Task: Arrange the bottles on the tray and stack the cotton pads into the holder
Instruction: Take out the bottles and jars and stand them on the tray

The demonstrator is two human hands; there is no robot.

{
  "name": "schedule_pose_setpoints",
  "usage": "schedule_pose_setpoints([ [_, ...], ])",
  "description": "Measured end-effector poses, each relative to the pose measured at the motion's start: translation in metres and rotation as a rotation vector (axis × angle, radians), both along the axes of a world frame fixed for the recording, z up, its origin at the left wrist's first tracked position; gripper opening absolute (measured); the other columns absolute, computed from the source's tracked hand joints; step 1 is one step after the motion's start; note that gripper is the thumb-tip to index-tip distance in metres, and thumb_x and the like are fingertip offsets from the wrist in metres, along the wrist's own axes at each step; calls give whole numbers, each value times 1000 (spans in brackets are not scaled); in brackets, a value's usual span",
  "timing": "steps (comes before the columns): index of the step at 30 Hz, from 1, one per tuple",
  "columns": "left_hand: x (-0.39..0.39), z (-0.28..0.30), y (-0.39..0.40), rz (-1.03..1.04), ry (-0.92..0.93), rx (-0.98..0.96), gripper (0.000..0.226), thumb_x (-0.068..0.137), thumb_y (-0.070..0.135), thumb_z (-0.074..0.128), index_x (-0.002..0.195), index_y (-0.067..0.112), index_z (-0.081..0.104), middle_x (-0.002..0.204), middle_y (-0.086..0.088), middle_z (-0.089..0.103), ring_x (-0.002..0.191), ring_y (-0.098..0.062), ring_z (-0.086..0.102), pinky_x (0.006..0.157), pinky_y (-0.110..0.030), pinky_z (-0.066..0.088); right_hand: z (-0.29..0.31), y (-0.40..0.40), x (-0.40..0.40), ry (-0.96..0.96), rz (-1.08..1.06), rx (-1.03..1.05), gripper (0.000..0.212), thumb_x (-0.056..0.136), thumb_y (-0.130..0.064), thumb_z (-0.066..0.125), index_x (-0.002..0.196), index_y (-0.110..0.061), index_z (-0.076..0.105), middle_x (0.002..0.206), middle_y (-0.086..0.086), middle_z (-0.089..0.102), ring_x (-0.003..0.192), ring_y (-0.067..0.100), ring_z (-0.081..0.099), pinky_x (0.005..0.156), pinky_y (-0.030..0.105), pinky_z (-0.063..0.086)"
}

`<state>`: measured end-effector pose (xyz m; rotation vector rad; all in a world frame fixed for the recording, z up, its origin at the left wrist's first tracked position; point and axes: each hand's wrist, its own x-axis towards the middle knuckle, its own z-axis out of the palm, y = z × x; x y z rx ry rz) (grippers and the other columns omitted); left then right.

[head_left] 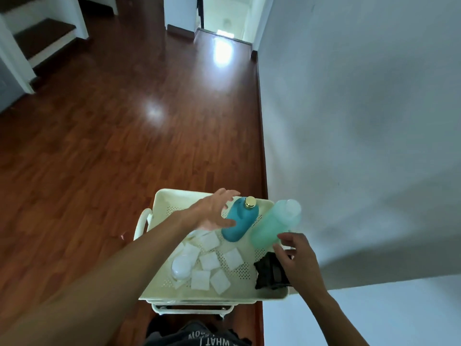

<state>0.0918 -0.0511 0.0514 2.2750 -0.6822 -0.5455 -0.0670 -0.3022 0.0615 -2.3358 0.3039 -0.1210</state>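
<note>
A cream perforated tray [174, 196] tops a small cart. On it a blue bottle [240, 224] with a gold cap leans toward the far side. Beside it a pale green bottle [270, 227] with a clear cap is tilted over the right rim. A white bottle [180, 267] lies at the near left, among several square cotton pads [210, 261]. A black holder [269, 272] sits at the near right corner. My left hand [212, 213] is open, its fingers spread just left of the blue bottle. My right hand [298, 257] hovers over the holder, fingertips at the green bottle's base.
The cart stands against a white wall [361, 121] on its right. Glossy wooden floor [99, 133] stretches to the left and ahead. Stair steps [42, 33] rise at the far left and a doorway [224, 16] opens at the far end.
</note>
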Motion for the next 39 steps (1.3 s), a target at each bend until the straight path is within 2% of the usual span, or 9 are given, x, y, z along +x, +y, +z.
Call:
schedule_pose_setpoints([
  [2,-4,5,-14,2,-19,-9,97,71,63,74,150,40,24,141,13,38,116,-12,53,91,-38,52,4,-13,2,-15,-67,12,28,86,-25,78,92,-35,53,100,-7,61,89,9,65,76,31,58],
  [5,-9,10,-31,30,-35,-9,99,68,66,74,150,39,26,147,16,35,118,-10,48,94,-36,48,5,-29,9,-3,-149,82,39,80,-35,83,95,-32,48,100,-4,60,89,14,64,74,32,57],
  [10,-14,8,-43,129,-103,-51,59,82,40,78,132,33,49,135,18,50,116,-13,54,93,-36,48,-3,-39,31,64,-83,192,78,72,-45,87,131,-30,38,129,-5,49,111,11,58,88,30,57],
  [14,-19,7,-45,184,-80,-80,54,83,34,78,130,32,52,134,18,52,113,-11,56,91,-37,51,-18,-40,47,31,17,269,84,69,-49,87,133,-45,32,136,-11,43,120,9,54,84,18,53],
  [19,-21,12,-48,206,-61,-89,55,85,29,78,133,27,53,137,13,54,116,-14,55,98,-36,46,-33,-42,55,-4,27,235,90,72,-48,85,140,-49,27,142,-14,44,123,16,54,90,35,59],
  [24,-22,8,-49,206,-22,-78,54,87,30,75,135,32,49,136,20,50,117,-10,53,98,-33,46,-30,-48,59,-13,67,192,97,72,-43,87,138,-64,19,137,-22,42,121,15,55,85,30,60],
  [31,-22,5,-47,217,-14,-51,58,88,34,74,138,37,45,138,26,47,117,-10,54,96,-32,47,-23,-51,82,14,120,-58,99,70,-43,85,146,-43,21,132,-6,46,107,18,55,86,43,58],
  [36,-25,4,-46,223,-17,-40,59,90,34,71,141,36,41,142,21,46,116,-12,54,96,-31,47,-22,-57,104,18,119,-44,101,72,-35,88,148,-38,22,135,-3,46,110,14,48,87,30,51],
  [39,-24,3,-46,218,-6,-49,59,89,33,72,139,38,42,141,21,47,115,-12,54,93,-29,47,-19,-59,118,25,135,-38,99,73,-32,88,149,-34,25,138,-1,47,114,15,47,91,31,51],
])
